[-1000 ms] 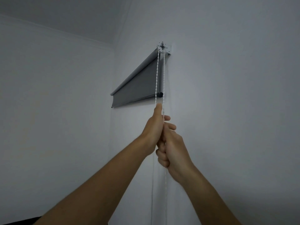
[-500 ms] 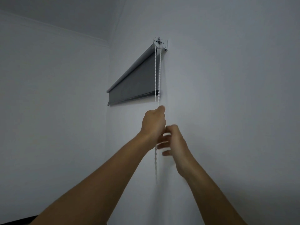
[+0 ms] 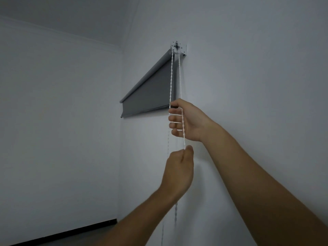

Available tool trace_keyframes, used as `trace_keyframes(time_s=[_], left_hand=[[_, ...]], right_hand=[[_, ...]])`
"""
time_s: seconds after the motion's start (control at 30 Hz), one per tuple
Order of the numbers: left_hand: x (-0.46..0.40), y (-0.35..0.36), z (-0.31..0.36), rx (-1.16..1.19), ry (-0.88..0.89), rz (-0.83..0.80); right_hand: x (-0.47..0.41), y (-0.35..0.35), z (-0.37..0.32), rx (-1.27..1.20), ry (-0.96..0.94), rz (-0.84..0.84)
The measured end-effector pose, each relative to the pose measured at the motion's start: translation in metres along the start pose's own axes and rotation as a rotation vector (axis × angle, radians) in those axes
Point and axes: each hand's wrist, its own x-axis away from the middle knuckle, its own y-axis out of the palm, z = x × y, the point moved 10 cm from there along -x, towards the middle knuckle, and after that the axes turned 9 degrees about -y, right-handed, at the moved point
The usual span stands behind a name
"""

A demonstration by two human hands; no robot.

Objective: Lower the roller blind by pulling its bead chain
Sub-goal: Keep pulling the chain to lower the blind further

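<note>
A grey roller blind point(image 3: 150, 96) hangs a short way down from its white bracket point(image 3: 177, 47) high on the wall. Two strands of the white bead chain point(image 3: 171, 77) drop from the bracket. My right hand point(image 3: 188, 121) is up beside the blind's bottom bar, its fingers half curled with one strand running across them. Lower down, my left hand point(image 3: 179, 167) grips the same strand between thumb and curled fingers. The loose chain hangs on below that fist and blurs out of sight.
White walls meet in a corner point(image 3: 121, 157) just left of the blind, under a pale ceiling. A dark skirting strip point(image 3: 71, 231) runs along the lower left. Both forearms reach up from the bottom of the view.
My left hand has dropped well down with the chain in it. My right hand let go below and rose to the level of the blind's bottom bar. The blind's hem looks slightly lower.
</note>
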Motion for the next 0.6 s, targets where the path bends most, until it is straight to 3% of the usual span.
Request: trace_keyframes(time_s=[0.17,0.4,0.6], left_hand=[[0.008,0.004,-0.011,-0.044,0.011,-0.028],[-0.001,-0.002,-0.050,0.223,-0.321,-0.133],[-0.033,-0.021,-0.026,0.289,-0.298,-0.086]], right_hand=[[-0.005,-0.004,0.015,-0.133,0.055,0.099],[0.006,-0.010,0.025,-0.019,-0.090,0.108],[0.033,-0.015,0.031,0.067,-0.142,0.117]])
